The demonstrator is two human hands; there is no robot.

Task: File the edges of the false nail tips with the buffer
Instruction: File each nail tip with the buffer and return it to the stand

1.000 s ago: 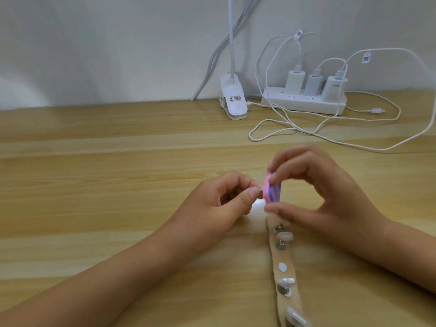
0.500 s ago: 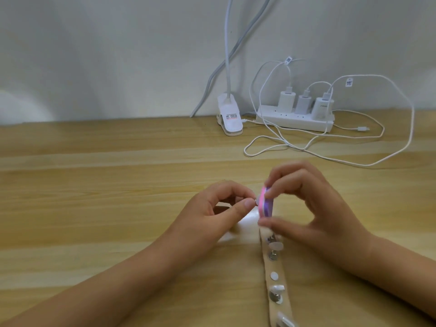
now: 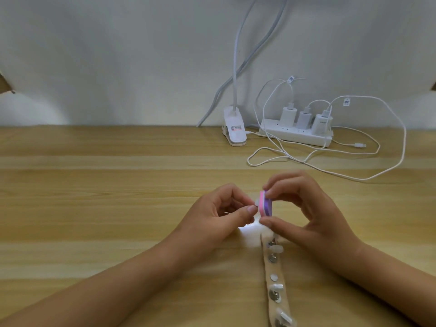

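Observation:
A small pink and purple buffer block [image 3: 265,206] stands on edge between the thumb and fingers of my right hand [image 3: 306,215], above the wooden table. My left hand [image 3: 219,215] pinches a small clear false nail tip [image 3: 256,203] between thumb and forefinger, its edge touching the buffer's pink side. A tan strip [image 3: 276,283] lies on the table below the hands, running toward me, with several clear nail tips and round metal studs along it.
At the back of the wooden table [image 3: 94,208] stands a white clip lamp base [image 3: 234,128] and a white power strip [image 3: 297,133] with three chargers. Loose white cables [image 3: 342,166] loop across the table behind my right hand.
The camera has tilted up, so hands and strip sit lower in view. Both hands keep their grips; the buffer has shifted slightly against the nail tip.

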